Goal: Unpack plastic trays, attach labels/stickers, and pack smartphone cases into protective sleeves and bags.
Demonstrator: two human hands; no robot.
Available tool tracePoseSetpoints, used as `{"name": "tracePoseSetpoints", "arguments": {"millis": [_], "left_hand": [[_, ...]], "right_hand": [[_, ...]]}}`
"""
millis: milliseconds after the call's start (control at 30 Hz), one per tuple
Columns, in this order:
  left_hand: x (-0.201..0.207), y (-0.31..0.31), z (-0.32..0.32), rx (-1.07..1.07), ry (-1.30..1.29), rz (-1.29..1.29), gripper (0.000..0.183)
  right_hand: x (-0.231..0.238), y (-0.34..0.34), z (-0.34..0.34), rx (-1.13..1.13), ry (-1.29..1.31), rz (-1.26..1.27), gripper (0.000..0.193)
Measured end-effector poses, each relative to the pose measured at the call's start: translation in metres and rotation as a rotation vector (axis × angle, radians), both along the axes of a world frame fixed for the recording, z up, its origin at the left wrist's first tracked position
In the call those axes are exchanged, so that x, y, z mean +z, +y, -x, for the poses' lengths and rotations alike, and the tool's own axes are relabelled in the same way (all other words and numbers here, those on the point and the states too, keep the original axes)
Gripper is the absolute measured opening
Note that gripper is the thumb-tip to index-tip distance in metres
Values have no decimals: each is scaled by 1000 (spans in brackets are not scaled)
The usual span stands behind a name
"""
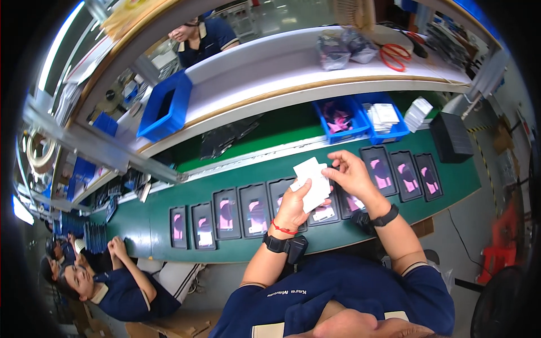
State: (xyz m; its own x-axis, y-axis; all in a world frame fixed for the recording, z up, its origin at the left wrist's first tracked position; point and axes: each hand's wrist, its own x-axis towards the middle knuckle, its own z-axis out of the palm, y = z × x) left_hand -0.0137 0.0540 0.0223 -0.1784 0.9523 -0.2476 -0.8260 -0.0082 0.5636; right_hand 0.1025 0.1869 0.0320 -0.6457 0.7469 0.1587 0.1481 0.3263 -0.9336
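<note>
My left hand [294, 205] is closed on a loose, slightly fanned stack of white cards [313, 183], its thumb lying across them. At the stack's right edge is my right hand [350, 173], with fingers curled and thumb and forefinger apart; its thumb is at or very near the cards. Below both hands runs a row of shallow black trays [255, 211], each with a pink piece in it. A white card [205, 239] lies in one tray on the left, and another white piece [323, 214] shows in a tray partly hidden behind my left hand.
Behind the trays stand a blue bin of pink pieces [340, 121] and a blue bin of white cards [384, 117]. A white stack [417, 112] and a black box [451, 138] are at right. An overhead shelf [253, 93] spans the green bench [141, 225]; a co-worker [121, 287] sits at left.
</note>
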Motion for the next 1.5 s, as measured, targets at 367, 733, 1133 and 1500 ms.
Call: {"name": "tracePoseSetpoints", "arguments": {"millis": [367, 733, 1133, 1500], "left_hand": [[-9, -136, 58, 380, -156, -104, 41], [-36, -309, 83, 1007, -180, -75, 38], [-41, -311, 116, 1248, 191, 76, 41], [-46, -286, 121, 1175, 258, 130, 41]], "right_hand": [[22, -83, 133, 671, -38, 499, 9], [-16, -235, 304, 635, -34, 225, 15], [-25, -275, 275, 1085, -358, 211, 19], [-27, -244, 253, 1004, -128, 681, 19]]}}
